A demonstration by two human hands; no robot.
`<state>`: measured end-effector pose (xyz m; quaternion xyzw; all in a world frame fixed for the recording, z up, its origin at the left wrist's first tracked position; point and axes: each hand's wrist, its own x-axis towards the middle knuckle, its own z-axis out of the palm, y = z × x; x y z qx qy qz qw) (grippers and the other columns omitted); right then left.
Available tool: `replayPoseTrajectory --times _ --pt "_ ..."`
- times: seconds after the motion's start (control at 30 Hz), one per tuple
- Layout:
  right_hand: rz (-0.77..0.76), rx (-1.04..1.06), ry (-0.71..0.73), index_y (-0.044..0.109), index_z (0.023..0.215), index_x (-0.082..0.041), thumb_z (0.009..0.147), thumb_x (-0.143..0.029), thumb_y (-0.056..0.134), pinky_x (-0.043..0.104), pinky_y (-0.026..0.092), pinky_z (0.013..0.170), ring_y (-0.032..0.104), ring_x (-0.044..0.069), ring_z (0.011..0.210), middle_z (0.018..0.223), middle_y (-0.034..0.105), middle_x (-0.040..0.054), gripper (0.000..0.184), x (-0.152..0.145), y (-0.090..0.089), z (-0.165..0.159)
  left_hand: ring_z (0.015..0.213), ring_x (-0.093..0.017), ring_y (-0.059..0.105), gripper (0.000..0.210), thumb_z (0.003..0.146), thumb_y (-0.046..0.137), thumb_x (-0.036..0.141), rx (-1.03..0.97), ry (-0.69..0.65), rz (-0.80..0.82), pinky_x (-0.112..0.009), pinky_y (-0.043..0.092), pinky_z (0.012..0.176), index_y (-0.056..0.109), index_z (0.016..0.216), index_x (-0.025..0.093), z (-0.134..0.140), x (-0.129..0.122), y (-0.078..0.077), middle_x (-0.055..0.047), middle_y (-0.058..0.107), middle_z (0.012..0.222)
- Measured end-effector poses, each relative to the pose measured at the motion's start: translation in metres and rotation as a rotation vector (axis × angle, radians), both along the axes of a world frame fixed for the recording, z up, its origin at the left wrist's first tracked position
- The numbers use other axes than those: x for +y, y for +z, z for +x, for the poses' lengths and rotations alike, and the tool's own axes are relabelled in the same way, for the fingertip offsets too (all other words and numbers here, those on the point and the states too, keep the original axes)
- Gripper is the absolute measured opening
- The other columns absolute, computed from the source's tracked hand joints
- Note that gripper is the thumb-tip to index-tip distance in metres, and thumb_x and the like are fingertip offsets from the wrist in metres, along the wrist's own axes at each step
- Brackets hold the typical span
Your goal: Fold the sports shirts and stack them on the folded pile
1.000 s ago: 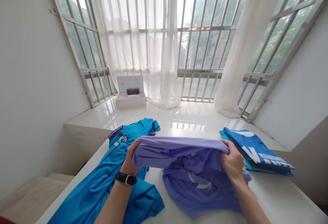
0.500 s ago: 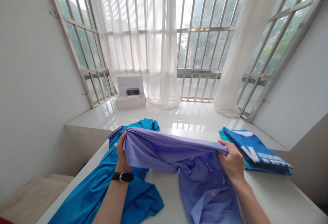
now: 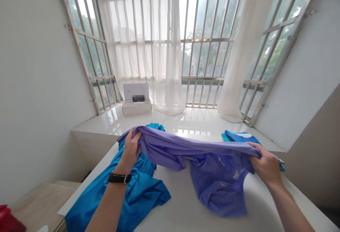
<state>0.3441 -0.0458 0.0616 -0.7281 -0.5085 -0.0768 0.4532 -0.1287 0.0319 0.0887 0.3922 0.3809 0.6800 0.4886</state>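
A lavender shirt with small white marks hangs stretched between my two hands above the white table. My left hand, wearing a black watch on the wrist, grips its left end. Its right end is pinched in my right hand. The cloth's upper edge is drawn nearly straight, and the lower part droops in folds toward the table. Beneath and beside my left arm lies a crumpled blue garment. Partly hidden behind my right hand are folded blue clothes with white print.
The white table stands against a glossy window ledge. An open white box sits on the ledge before sheer curtains and barred windows. Something red shows at the lower left.
My hands have moved farther apart and pulled the lavender shirt tauter. Its hanging part has lifted and swung up. My right hand now covers part of the folded clothes. The view has shifted slightly.
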Motion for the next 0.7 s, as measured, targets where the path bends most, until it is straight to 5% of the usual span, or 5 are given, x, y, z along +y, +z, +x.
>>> replayPoseTrajectory --times 0.2,0.3,0.43,0.6,0.7 --pt "0.093 0.195 0.016 0.074 0.093 -0.025 0.062 -0.047 0.060 0.036 0.049 0.066 0.065 0.028 0.075 0.077 0.072 0.0048 0.040 -0.052 0.073 0.025 0.062 -0.011 0.050 0.034 0.077 0.074 0.045 0.295 0.198 0.289 -0.018 0.040 0.056 0.063 0.100 0.022 -0.027 -0.061 0.078 0.006 0.058 0.075" --pt "0.168 0.232 0.003 0.073 0.097 -0.022 0.064 -0.050 0.063 0.034 0.048 0.066 0.065 0.027 0.077 0.080 0.073 0.0062 0.044 -0.062 0.097 0.025 0.063 -0.011 0.048 0.033 0.078 0.072 0.046 0.365 0.322 0.327 -0.018 0.037 0.054 0.065 0.098 0.021 -0.041 -0.073 0.098 0.005 0.059 0.076" --pt "0.112 0.112 0.035 0.074 0.094 -0.022 0.062 -0.056 0.061 0.037 0.048 0.074 0.066 0.029 0.081 0.082 0.074 0.0079 0.048 -0.047 0.099 0.015 0.075 -0.016 0.056 0.028 0.077 0.071 0.042 0.557 0.347 0.284 -0.022 0.043 0.066 0.068 0.093 0.019 -0.055 -0.047 0.077 0.001 0.065 0.081" --pt "-0.083 -0.028 0.045 0.077 0.083 -0.027 0.062 -0.068 0.060 0.041 0.046 0.072 0.068 0.035 0.080 0.073 0.074 0.0084 0.049 -0.020 0.068 0.006 0.081 -0.021 0.062 0.027 0.071 0.075 0.039 0.641 0.296 0.097 -0.026 0.046 0.074 0.070 0.088 0.018 -0.069 -0.011 0.014 -0.003 0.069 0.081" --pt "-0.115 0.020 0.039 0.076 0.071 -0.028 0.062 -0.069 0.063 0.040 0.047 0.069 0.068 0.036 0.080 0.071 0.075 0.0085 0.044 -0.012 0.056 0.009 0.078 -0.020 0.062 0.031 0.070 0.076 0.043 0.632 0.170 0.052 -0.024 0.047 0.069 0.072 0.086 0.017 -0.078 -0.012 0.001 -0.002 0.069 0.079"
